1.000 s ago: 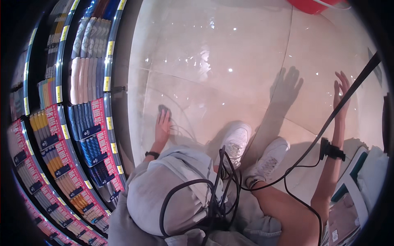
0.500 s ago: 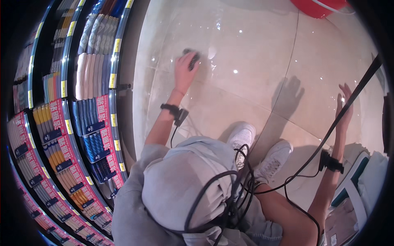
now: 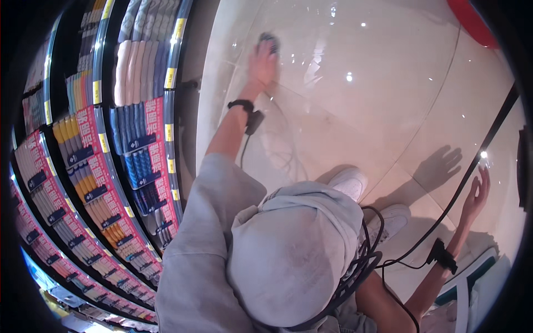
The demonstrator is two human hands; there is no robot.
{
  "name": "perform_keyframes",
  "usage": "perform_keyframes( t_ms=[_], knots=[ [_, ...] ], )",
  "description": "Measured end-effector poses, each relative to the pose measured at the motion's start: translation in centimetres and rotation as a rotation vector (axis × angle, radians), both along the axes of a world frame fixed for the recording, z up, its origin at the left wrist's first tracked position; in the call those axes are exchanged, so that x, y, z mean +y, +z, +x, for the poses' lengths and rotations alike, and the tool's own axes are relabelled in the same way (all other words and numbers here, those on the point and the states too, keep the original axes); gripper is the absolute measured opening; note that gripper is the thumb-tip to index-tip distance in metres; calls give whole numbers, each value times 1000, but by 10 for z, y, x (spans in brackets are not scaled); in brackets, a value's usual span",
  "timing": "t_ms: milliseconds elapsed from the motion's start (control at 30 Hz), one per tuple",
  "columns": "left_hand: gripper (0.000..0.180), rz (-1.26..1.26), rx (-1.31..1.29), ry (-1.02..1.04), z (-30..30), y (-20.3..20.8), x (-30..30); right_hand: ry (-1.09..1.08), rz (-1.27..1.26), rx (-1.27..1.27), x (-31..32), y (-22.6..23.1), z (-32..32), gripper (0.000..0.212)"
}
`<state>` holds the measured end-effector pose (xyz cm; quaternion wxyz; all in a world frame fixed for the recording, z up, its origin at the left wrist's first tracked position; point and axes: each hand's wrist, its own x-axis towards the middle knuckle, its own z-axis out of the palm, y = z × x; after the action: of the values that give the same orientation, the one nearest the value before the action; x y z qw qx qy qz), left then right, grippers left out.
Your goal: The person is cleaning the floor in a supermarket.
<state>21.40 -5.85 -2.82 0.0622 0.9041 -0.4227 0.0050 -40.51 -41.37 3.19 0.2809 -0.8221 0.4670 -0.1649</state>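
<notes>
At the upper left of the head view, my left hand [image 3: 263, 66] is closed over a small dark, textured wad [image 3: 268, 40] and presses it against the glossy beige floor [image 3: 355, 119]. Motion blurs the fingers, and most of the wad is covered. Light streaks shine on the floor beside it. Far off at the right, my right hand [image 3: 476, 194] is raised with its fingers apart and nothing in it. Its shadow falls on the tiles to its left. Both wrists carry black strapped devices.
A shelf rack [image 3: 171, 133] of folded, packaged towels runs along the left. Part of a red tub [image 3: 474, 22] shows at the top right. A black cable [image 3: 413, 258] loops past my white shoes [image 3: 348, 182]. A white-framed thing [image 3: 463, 299] stands at the lower right.
My left hand has slid the dark wad over the floor toward the shelf side and a little farther off. My right hand sits lower in view. The whole view has shifted, leaving less red tub visible.
</notes>
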Motion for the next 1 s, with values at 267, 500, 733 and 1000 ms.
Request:
perform_keyframes(
  t_ms=[267, 500, 733, 1000],
  knots=[
    [64, 176, 185, 697, -84, -2, 268, 105, -64, -125, -9, 22, 74, 28],
    [57, -191, 58, 967, -116, -6, 246, 65, -14, -144, 3, 17, 46, 28],
    [42, -721, -122, 403, -13, 6, 95, 4, 8, -82, 26, 8, 8, 28],
    [29, -306, -64, 190, -95, -9, 20, 76, -40, -66, 40, 17, -2, 25]
  ],
)
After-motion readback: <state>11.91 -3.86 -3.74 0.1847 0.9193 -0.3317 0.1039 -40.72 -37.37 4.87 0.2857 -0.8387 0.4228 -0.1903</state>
